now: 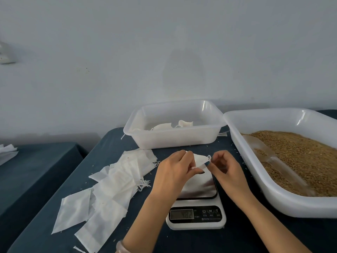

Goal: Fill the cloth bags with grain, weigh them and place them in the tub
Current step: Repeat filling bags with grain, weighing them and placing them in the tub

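Note:
Both hands hold one small white cloth bag just above the steel plate of the digital scale. My left hand grips the bag's left side. My right hand pinches its top right corner, where the drawstring sits. Behind the scale stands the clear tub with a few filled bags inside. At the right, a large white tray is full of brown grain, and a clear scoop lies in it.
Several empty white cloth bags lie spread over the dark blue tablecloth left of the scale. Stray grains dot the cloth. A second dark table with more white bags stands at the far left. A pale wall closes the back.

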Demonstrator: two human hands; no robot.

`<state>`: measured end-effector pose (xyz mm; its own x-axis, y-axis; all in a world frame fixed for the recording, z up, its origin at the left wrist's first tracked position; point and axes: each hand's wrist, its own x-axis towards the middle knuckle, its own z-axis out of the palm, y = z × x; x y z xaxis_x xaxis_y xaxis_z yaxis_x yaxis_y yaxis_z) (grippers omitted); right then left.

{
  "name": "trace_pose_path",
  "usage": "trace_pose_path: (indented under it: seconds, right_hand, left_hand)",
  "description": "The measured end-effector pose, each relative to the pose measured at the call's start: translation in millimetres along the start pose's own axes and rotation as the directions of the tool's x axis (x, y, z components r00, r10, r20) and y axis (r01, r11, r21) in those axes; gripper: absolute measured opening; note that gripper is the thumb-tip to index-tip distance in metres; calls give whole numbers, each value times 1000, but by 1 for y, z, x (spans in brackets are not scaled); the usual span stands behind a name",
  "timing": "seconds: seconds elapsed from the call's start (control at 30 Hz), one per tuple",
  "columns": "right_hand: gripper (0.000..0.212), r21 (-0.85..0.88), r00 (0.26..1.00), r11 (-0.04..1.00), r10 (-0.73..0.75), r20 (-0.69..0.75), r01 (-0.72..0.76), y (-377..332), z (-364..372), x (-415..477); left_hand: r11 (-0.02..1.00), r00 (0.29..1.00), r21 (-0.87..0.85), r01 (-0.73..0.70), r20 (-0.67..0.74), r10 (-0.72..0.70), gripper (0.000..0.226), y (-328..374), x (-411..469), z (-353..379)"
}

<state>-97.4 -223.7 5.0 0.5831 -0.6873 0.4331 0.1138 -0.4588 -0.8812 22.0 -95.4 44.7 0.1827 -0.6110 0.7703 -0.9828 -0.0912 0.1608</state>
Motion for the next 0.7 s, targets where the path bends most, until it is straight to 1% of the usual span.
trace_pose_path:
  seconds: [0.03, 0.07, 0.1, 0.13, 0.2, 0.27, 0.4, 0.6, 0.7]
  right_hand:
    - [18, -89, 996, 993, -83, -26, 81, -1, -1, -2]
    - [20, -216, 979, 958, -199, -35, 187, -2, -3, -3]
    - [19, -338, 948, 894, -318, -15, 295, -3, -4, -5]
    - [17, -423, 911, 822, -411, 22, 381, -5, -5, -7]
    - [11, -501, 868, 730, -488, 93, 464, -7, -6, -9]
    - [14, -538, 859, 691, -495, 133, 482, -9, -6, -11]
    - [24, -560, 872, 682, -457, 176, 470, -12, -6, -11]
    - [33, -647, 861, 608, -482, 160, 461, -11, -7, -9]
    - [37, -661, 866, 604, -478, 145, 444, -11, -8, -8]
  left_hand:
    - [1000, 1000, -7, -4, 5, 4, 40, 0, 0, 0]
    - [1000, 1000, -17, 3, 8, -3, 40, 1, 0, 1]
    - [999, 1000, -32, 20, 12, -20, 40, 1, -1, 0]
    - [997, 999, -55, 45, 18, -44, 40, 0, -1, 0]
    - [988, 995, -122, 98, 36, -94, 39, -1, -2, -1]
    - [976, 991, -179, 125, 59, -117, 38, -2, -3, -2]
    - [976, 992, -184, 112, 78, -99, 35, -2, -3, -3]
    - [984, 994, -159, 82, 82, -69, 37, 0, -2, -5]
    - [984, 994, -156, 80, 89, -67, 36, 1, -3, -6]
